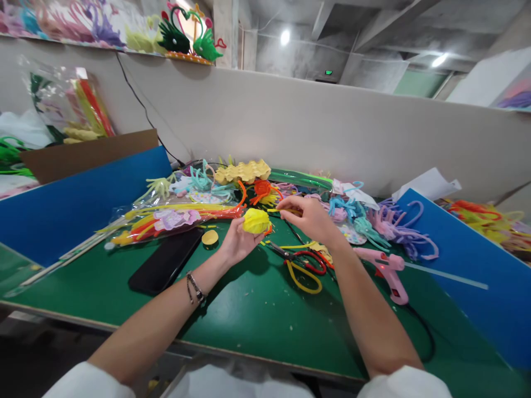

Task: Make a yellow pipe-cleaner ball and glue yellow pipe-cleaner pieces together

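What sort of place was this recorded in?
Probably a small craft workshop: a pink glue gun lies on the green table, and swan-like figures stand on the ledge above.

Glue gun (pixel 385 264) and scissors (pixel 287 255) suggest a craft workshop.

In front of a pale grey, flat partition (pixel 290 116) stands a green, smooth-topped table (pixel 257 326). Above and beyond the partition, two white lamps (pixel 285 37) and a glowing green sign (pixel 328 72) show under a grey, beamed concrete ceiling (pixel 385 22).
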Tool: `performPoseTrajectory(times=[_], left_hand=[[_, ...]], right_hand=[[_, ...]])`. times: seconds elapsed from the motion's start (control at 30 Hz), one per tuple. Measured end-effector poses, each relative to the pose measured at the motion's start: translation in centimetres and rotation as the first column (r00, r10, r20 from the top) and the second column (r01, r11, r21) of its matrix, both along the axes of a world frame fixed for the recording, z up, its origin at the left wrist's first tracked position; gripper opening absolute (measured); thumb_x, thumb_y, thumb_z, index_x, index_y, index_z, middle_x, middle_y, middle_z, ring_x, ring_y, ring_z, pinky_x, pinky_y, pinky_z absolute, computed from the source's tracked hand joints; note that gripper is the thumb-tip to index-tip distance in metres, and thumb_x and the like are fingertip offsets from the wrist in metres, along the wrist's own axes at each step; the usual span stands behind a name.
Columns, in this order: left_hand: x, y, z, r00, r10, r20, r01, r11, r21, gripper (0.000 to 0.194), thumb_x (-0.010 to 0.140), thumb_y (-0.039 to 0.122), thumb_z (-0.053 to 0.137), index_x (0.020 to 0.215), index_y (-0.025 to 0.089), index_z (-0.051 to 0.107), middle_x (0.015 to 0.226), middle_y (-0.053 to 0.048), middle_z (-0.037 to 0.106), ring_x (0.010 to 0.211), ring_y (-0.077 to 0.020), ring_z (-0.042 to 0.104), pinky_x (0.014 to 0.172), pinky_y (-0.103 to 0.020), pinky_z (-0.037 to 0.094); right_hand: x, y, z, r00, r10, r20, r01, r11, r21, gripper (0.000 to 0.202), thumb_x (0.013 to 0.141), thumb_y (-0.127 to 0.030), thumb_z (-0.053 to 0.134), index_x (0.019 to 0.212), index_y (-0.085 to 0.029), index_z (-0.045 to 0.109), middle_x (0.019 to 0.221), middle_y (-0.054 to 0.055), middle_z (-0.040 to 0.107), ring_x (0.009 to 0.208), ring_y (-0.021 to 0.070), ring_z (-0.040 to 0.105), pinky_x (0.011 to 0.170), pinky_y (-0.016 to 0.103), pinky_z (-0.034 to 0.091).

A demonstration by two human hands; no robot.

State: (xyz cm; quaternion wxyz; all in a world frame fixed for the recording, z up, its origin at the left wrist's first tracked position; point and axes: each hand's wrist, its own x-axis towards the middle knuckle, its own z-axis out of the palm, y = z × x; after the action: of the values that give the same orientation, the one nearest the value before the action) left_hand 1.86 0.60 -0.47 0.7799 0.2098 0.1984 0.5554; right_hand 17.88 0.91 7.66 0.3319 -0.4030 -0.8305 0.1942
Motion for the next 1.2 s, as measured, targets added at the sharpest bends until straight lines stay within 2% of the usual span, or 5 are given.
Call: performPoseTrajectory(times=[0.3,0.57,0.87,1.0,1.2], left_hand=[[-0.4,0.7,-0.8,0.998,0.003,0.069,-0.01,0.994,0.111,0.021,0.062,0.022,0.05,0.078,0.014,0.061,0.077,-0.002,0.069,0.072,-0.0144,0.062,0.064,-0.023,0.048],[-0.3,0.7,-1.1,0.999,0.031,0.008,-0.032,0.984,0.173,0.042,0.062,0.021,0.056,0.104,0.019,0.054,0.088,0.001,0.066,0.08,-0.0122,0.061,0.07,-0.02,0.046],[-0.3,0.6,-1.1,0.999,0.032,-0.001,-0.032,0.986,0.161,0.043,0.06,0.022,0.057,0.103,0.02,0.053,0.088,0.003,0.066,0.08,-0.0114,0.061,0.072,-0.021,0.048],[-0.4,0.6,-1.1,0.999,0.024,-0.027,-0.018,0.982,0.189,0.046,0.061,0.022,0.057,0.106,0.02,0.051,0.09,0.002,0.065,0.082,-0.0122,0.06,0.072,-0.021,0.047],[-0.2,0.6,-1.2,0.998,0.026,-0.057,-0.012,0.975,0.223,0.044,0.06,0.023,0.059,0.104,0.021,0.051,0.09,0.001,0.065,0.081,-0.0126,0.06,0.072,-0.023,0.047]], right_hand=[[-0.5,0.5,-1.0,0.993,0.076,-0.095,-0.089,0.986,-0.143,0.007,0.072,-0.018,0.049,0.076,-0.016,0.055,0.064,0.0,0.061,0.061,0.0115,0.058,0.058,0.024,0.043],[-0.4,1.0,-1.5,0.995,0.062,-0.075,-0.072,0.988,-0.136,0.008,0.071,-0.022,0.052,0.074,-0.016,0.056,0.063,-0.001,0.056,0.056,0.0096,0.05,0.053,0.022,0.038],[-0.6,1.0,-1.7,0.996,0.011,-0.093,-0.02,0.995,-0.093,0.011,0.071,-0.025,0.052,0.07,-0.015,0.055,0.064,0.0,0.054,0.059,0.0105,0.047,0.057,0.023,0.037],[-0.7,0.9,-1.8,0.998,0.015,-0.061,-0.021,0.996,-0.084,0.01,0.072,-0.025,0.051,0.07,-0.016,0.054,0.059,-0.003,0.048,0.053,0.0087,0.041,0.053,0.023,0.033],[-1.3,0.9,-2.2,0.986,0.034,-0.166,-0.063,0.983,-0.171,0.008,0.071,-0.023,0.051,0.066,-0.017,0.049,0.054,-0.006,0.042,0.049,0.0072,0.036,0.049,0.022,0.028]])
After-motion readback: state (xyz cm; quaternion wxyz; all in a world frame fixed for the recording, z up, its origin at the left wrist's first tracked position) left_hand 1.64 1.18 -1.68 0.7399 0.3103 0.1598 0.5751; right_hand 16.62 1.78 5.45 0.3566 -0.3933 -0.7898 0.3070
